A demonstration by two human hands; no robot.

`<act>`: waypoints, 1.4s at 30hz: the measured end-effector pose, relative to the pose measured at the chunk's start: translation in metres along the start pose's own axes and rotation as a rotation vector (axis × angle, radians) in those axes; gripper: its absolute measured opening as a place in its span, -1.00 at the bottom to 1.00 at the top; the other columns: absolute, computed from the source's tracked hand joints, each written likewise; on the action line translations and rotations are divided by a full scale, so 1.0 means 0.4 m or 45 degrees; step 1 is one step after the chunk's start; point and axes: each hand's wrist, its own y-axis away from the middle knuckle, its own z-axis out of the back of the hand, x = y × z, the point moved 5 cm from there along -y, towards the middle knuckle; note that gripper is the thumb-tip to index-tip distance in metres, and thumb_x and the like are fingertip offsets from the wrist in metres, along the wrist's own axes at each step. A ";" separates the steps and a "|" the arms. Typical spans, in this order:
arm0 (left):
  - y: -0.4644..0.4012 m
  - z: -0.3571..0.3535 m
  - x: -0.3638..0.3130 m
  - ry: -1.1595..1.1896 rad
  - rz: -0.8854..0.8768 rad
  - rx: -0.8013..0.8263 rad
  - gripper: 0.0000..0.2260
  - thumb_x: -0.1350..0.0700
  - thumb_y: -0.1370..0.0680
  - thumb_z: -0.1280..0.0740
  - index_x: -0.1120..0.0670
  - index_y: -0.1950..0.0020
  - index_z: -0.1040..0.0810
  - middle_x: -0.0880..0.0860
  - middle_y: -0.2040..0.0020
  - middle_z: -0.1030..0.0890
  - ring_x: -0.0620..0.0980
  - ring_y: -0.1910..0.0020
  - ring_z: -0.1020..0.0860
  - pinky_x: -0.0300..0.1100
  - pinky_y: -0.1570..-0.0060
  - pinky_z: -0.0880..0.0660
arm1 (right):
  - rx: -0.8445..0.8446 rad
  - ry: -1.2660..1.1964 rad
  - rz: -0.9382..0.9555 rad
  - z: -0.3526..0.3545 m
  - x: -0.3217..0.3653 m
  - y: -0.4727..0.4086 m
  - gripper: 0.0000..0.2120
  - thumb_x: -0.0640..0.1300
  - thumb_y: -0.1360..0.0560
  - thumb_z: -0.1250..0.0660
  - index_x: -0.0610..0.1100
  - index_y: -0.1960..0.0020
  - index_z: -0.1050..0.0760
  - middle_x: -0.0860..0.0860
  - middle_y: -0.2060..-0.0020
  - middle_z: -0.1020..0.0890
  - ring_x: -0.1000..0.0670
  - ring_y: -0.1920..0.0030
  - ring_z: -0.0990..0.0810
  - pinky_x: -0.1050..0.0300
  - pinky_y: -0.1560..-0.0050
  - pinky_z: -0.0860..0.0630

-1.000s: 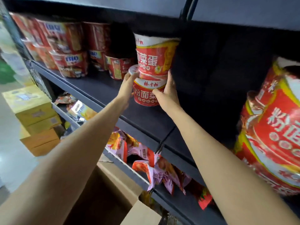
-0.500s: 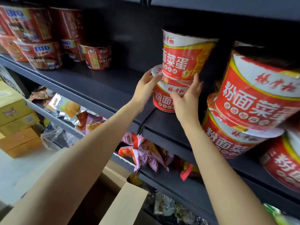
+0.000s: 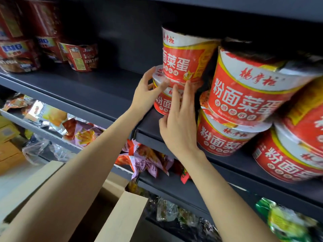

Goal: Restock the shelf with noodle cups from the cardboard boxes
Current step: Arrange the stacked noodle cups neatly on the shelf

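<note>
Two red and white noodle cups stand stacked on the dark shelf [image 3: 87,88]: the upper cup [image 3: 183,62] sits on the lower cup [image 3: 161,104]. My left hand [image 3: 146,95] pinches the lid rim of the lower cup from the left, thumb and fingers closed on it. My right hand [image 3: 180,126] lies flat against the front of the lower cup with its fingers spread, not gripping. An open cardboard box [image 3: 122,215] is below my arms; its inside is dark and hidden.
Right of the stack stand more stacked cups of the same kind [image 3: 248,95], close to my right hand. Dark red cups [image 3: 80,56] stand far left on the same shelf, with bare shelf between. Snack bags [image 3: 145,159] fill the shelf below. Yellow boxes [image 3: 8,137] sit at left.
The stacked pair has slid right, next to the other cups. My right hand left the cup's side and now lies flat on its front; my left hand shifted up to the lid rim.
</note>
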 end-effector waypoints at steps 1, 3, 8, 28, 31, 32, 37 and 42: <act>-0.001 -0.004 -0.004 0.022 0.038 0.020 -0.43 -0.07 -0.53 -0.37 -0.07 -0.48 -0.22 -0.17 -0.22 -0.46 -0.23 -0.06 -0.53 -0.36 -0.02 -0.51 | 0.000 0.027 0.025 0.000 0.001 -0.008 -0.26 -0.16 -0.46 -0.36 -0.23 -0.53 -0.09 -0.26 -0.52 -0.07 -0.26 -0.51 -0.08 -0.16 -0.46 -0.21; -0.006 -0.019 -0.012 0.104 0.143 0.068 -0.40 -0.03 -0.55 -0.34 -0.11 -0.51 -0.14 -0.14 -0.17 -0.47 -0.28 0.05 -0.53 -0.40 0.17 -0.47 | 0.013 0.149 0.068 -0.006 -0.004 -0.029 -0.28 -0.16 -0.44 -0.40 -0.23 -0.50 -0.16 -0.27 -0.50 -0.15 -0.30 -0.49 -0.13 -0.21 -0.42 -0.26; 0.002 -0.025 -0.024 0.105 0.230 0.075 -0.45 0.06 -0.58 -0.25 -0.11 -0.51 -0.09 -0.12 -0.12 -0.47 -0.25 0.07 -0.50 -0.30 0.15 -0.46 | -0.057 0.217 0.176 -0.006 -0.022 -0.050 -0.47 -0.26 -0.40 -0.46 -0.23 -0.34 -0.42 -0.24 -0.30 -0.49 -0.28 -0.33 -0.43 -0.15 -0.12 -0.56; 0.100 0.035 -0.031 -0.102 0.199 -0.043 -0.36 -0.12 -0.52 -0.28 -0.08 -0.54 -0.10 0.00 -0.42 -0.41 -0.01 -0.27 -0.48 0.07 -0.26 -0.47 | -0.121 -0.081 0.279 0.055 0.053 0.030 -0.56 -0.33 -0.43 -0.42 -0.31 -0.29 -0.47 -0.22 -0.25 -0.55 -0.18 -0.31 -0.49 -0.09 -0.22 -0.52; 0.106 0.042 -0.047 -0.120 0.199 -0.068 -0.32 -0.14 -0.50 -0.31 -0.04 -0.54 -0.11 0.00 -0.41 -0.41 -0.05 -0.21 -0.50 0.04 -0.26 -0.48 | -0.050 -0.101 0.263 0.071 0.024 0.035 -0.53 -0.35 -0.45 -0.37 -0.30 -0.35 -0.41 -0.21 -0.32 -0.49 -0.19 -0.37 -0.40 -0.03 -0.28 -0.44; 0.108 0.043 -0.049 -0.111 0.197 -0.072 -0.33 -0.12 -0.52 -0.32 -0.03 -0.54 -0.11 -0.01 -0.42 -0.41 -0.10 -0.15 -0.51 0.02 -0.26 -0.48 | -0.022 -0.070 0.241 0.077 0.012 0.034 -0.51 -0.35 -0.46 -0.36 -0.30 -0.38 -0.38 -0.21 -0.34 -0.46 -0.20 -0.39 -0.37 -0.04 -0.29 -0.42; 0.113 0.042 -0.050 -0.030 0.243 -0.046 -0.36 -0.01 -0.57 -0.31 0.02 -0.56 -0.08 0.00 -0.43 -0.40 -0.13 -0.12 -0.47 -0.13 -0.21 -0.45 | 0.189 0.057 0.199 0.085 -0.021 0.023 -0.42 -0.32 -0.54 -0.25 -0.28 -0.51 -0.14 -0.20 -0.48 -0.24 -0.19 -0.51 -0.16 -0.04 -0.44 -0.19; 0.101 0.056 -0.045 -0.008 0.243 -0.023 -0.43 0.03 -0.60 -0.24 0.07 -0.56 -0.10 0.03 -0.42 -0.41 -0.12 -0.17 -0.48 -0.34 -0.01 -0.47 | 0.223 0.115 0.351 0.099 0.011 0.030 -0.47 -0.33 -0.54 -0.25 -0.29 -0.48 -0.20 -0.21 -0.45 -0.32 -0.19 -0.47 -0.24 0.05 -0.40 -0.17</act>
